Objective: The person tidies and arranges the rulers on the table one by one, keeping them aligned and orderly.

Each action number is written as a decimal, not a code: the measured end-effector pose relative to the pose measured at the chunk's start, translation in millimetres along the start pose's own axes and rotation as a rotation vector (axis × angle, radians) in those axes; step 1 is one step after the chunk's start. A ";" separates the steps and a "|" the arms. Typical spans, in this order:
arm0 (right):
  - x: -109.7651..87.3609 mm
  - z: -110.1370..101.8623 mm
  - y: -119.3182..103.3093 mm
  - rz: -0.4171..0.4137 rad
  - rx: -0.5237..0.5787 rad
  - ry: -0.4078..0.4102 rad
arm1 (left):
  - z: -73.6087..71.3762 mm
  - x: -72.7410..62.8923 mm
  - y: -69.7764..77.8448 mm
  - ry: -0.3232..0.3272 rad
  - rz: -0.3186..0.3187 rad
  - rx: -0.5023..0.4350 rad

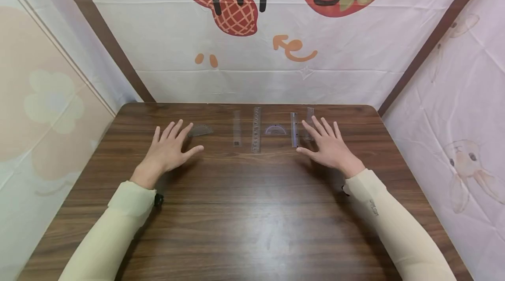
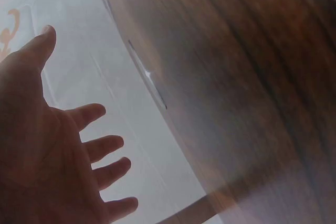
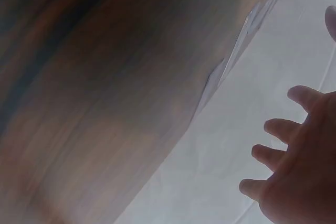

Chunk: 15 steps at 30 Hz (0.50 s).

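My left hand hovers over the table's left side with its fingers spread, holding nothing. Just past its index finger lies a clear protractor. Fingers spread too, my right hand is above the right side and grips nothing; it partly covers a clear ruler. Left of that hand lies another ruler with a bluish tint. Between the hands are a second protractor, a ruler with a wavy cut-out pattern and a faint clear ruler. In both wrist views these pieces appear only as thin glints.
The brown wood-grain table has its far edge close behind the row of rulers. A white printed cloth hangs behind it, with further cloth walls at left and right. Light glares off the table's near middle.
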State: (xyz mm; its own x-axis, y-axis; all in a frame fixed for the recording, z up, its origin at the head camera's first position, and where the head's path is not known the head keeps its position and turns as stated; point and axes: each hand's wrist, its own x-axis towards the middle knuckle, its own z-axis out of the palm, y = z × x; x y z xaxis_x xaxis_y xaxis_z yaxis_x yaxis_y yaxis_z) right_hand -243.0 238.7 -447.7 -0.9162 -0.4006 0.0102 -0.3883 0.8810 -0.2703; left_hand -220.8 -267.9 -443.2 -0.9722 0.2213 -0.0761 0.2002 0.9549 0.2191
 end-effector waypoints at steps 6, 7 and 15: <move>16.1 5.3 -15.6 -0.061 -0.020 0.035 | 1.4 3.5 -3.9 -0.002 0.002 0.008; 19.0 6.4 -18.3 -0.068 -0.021 0.038 | 1.8 4.3 -4.5 -0.003 0.003 0.010; 41.5 17.3 -43.9 -0.123 -0.036 0.082 | 3.8 9.0 -9.5 0.011 0.011 0.016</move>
State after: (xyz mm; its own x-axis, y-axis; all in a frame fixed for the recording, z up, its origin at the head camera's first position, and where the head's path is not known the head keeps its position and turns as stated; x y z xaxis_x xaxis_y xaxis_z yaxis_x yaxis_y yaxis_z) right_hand -262.3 179.1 -452.0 -0.8661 -0.4853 0.1200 -0.4998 0.8358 -0.2273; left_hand -231.0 -274.2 -449.6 -0.9712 0.2298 -0.0629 0.2128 0.9555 0.2042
